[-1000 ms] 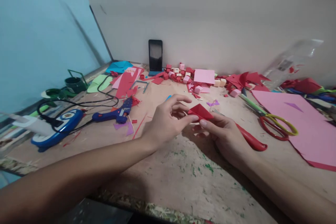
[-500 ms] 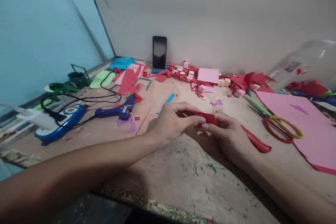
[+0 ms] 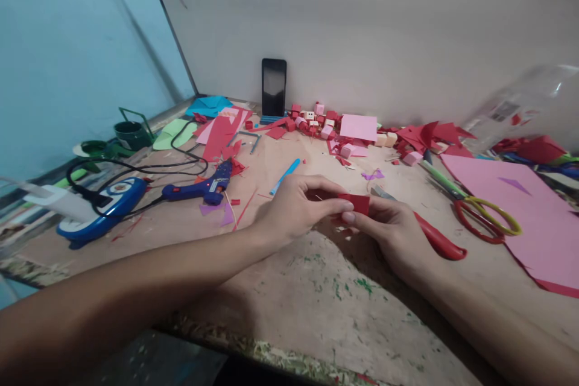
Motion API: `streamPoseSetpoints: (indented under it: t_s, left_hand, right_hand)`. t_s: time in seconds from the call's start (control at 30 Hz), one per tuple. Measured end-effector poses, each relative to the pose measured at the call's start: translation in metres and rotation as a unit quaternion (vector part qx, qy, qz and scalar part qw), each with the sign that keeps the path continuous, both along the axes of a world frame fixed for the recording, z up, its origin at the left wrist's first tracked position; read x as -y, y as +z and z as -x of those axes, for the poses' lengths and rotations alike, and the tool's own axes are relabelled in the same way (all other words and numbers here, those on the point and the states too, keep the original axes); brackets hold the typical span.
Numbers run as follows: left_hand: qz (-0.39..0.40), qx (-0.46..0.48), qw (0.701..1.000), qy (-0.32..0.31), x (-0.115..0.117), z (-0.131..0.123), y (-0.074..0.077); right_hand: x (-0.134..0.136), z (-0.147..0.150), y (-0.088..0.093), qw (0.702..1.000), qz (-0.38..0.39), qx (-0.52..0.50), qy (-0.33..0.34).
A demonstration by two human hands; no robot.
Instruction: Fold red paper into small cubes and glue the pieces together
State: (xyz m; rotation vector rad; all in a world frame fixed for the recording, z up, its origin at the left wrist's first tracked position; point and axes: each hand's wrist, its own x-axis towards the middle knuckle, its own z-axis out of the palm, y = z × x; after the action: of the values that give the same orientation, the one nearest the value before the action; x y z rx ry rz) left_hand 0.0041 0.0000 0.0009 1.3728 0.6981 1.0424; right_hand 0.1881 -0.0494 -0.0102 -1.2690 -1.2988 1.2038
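I pinch the red paper (image 3: pixel 360 203) between my left hand (image 3: pixel 294 208) and right hand (image 3: pixel 397 230), over the table (image 3: pixel 289 295). From here I see the glue gun (image 3: pixel 205 189) well to the left, the scissors (image 3: pixel 461 196) to the right.

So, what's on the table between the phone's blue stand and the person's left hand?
In the head view, a red paper scrap lies nearer the blue stand, and a blue stick nearer the left hand.
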Motion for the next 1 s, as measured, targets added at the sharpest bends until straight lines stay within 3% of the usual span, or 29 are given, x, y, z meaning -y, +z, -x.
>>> streamPoseSetpoints:
  t_s: [0.33,0.67,1.0]
  left_hand:
    - [0.003,-0.03,0.999,-0.01,-0.004,0.003,-0.004]
    - [0.005,-0.055,0.998,0.009,-0.003,0.003,-0.001]
    - [0.073,-0.026,0.997,0.012,-0.002,0.002,0.002]
  right_hand:
    - [-0.002,-0.004,-0.013,0.999,0.012,-0.042,0.01]
    - [0.0,-0.001,-0.004,0.998,0.013,0.039,0.044]
    - [-0.001,0.002,-0.002,0.995,0.063,-0.035,0.069]
